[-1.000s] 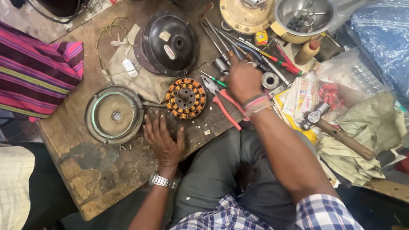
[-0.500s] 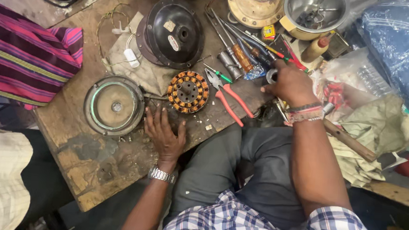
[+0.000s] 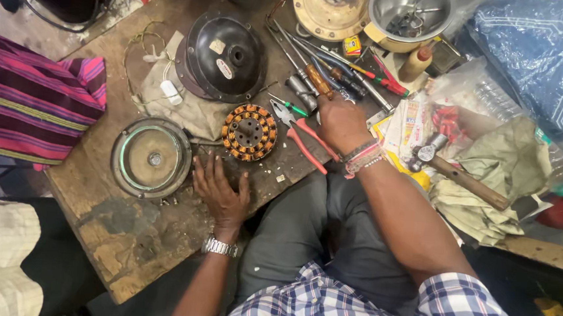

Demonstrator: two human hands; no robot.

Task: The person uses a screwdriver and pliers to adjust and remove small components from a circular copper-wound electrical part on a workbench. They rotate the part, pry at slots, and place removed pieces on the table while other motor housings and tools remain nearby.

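My left hand (image 3: 218, 190), a metal watch on its wrist, lies flat with spread fingers on the worn wooden board (image 3: 123, 246), just below the copper-wound stator (image 3: 249, 132). My right hand (image 3: 340, 124), with thread bands at the wrist, is among the row of tools. Its fingers curl on the end of a brown-handled screwdriver (image 3: 313, 76). Red-handled pliers (image 3: 301, 137) lie between the stator and this hand. A round metal fan cover (image 3: 151, 157) rests left of my left hand, and a black domed motor housing (image 3: 226, 56) sits above the stator.
Several screwdrivers (image 3: 353, 74) fan out toward a cream motor plate (image 3: 328, 9) and a steel bowl (image 3: 409, 15). A wooden-handled hammer (image 3: 460, 174) lies on cloth and papers at right. Striped fabric (image 3: 21, 100) covers the left; a blue bag (image 3: 539, 57) is upper right.
My right hand swung out to the right over the papers, then came back left onto the screwdrivers. My left hand stayed flat on the board.
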